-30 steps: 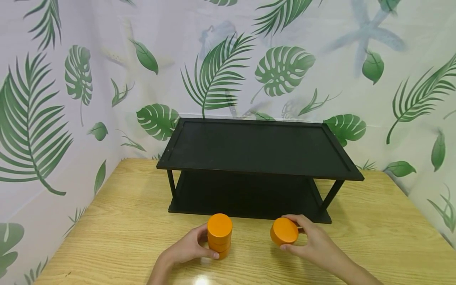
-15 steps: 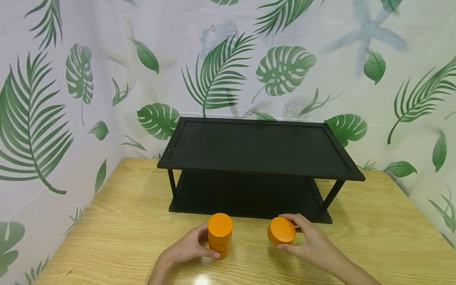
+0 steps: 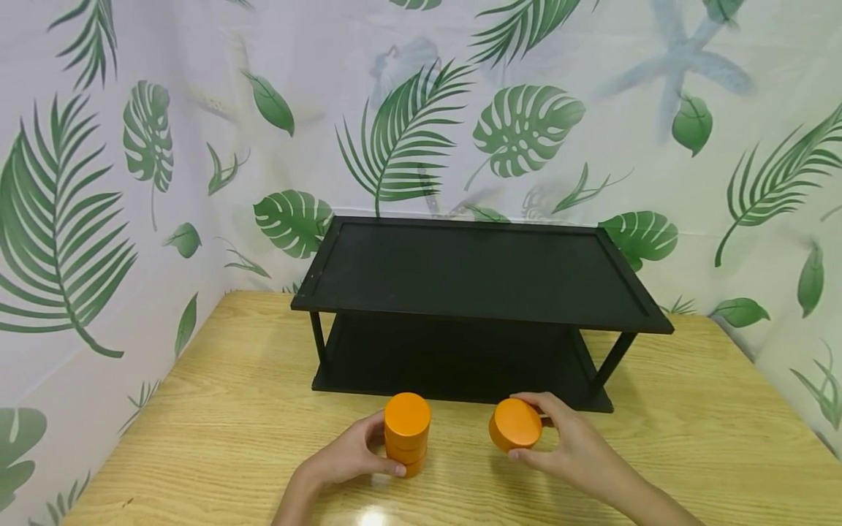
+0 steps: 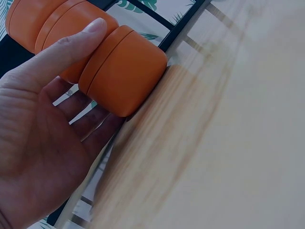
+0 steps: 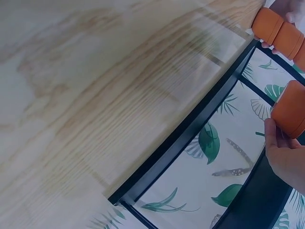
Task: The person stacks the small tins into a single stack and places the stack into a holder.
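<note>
An upright stack of orange, round lidded jars (image 3: 407, 416) stands on the table in front of the black rack. My left hand (image 3: 345, 454) grips it from the left, thumb across the near side and fingers behind. Up close in the left wrist view, the bottom jar (image 4: 129, 71) meets the wood, and a lid seam shows on it. To the right of the stack, my right hand (image 3: 571, 446) holds one matching jar (image 3: 516, 424) between thumb and fingers, its top tilted slightly. A gap separates this jar from the stack. In the right wrist view, that jar (image 5: 289, 110) appears raised off the wood.
Behind both hands stands a black two-tier rack (image 3: 480, 270) with thin corner posts, its lower shelf (image 3: 454, 361) in shadow. The wooden table (image 3: 217, 409) extends to either side. A white cloth with green leaf prints (image 3: 197, 146) hangs around the back and sides.
My right hand has drifted a little to the left with its jar, narrowing the gap to the stack. My left hand and the stack have stayed in place.
</note>
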Demonstrator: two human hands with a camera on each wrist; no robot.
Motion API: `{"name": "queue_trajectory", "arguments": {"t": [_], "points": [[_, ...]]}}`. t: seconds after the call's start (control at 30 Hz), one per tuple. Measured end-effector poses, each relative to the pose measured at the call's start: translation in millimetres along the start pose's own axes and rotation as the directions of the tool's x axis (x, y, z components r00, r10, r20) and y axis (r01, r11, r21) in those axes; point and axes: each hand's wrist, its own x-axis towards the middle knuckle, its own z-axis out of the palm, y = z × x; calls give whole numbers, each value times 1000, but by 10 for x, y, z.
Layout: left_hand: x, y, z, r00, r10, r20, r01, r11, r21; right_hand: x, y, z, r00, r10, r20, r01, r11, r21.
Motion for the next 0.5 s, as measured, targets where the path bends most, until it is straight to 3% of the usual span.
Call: {"name": "queue_trajectory", "arguments": {"t": [0.23,0.5], "points": [[0,-20,-5,1000,1,-5,-1,1000,11,19,-46,-2,1000,1,4,-1,1000,1],[10,-26,-8,1000,18,0,-18,1000,16,45,-65,-5,998,-56,-17,56,998,-12]]}}
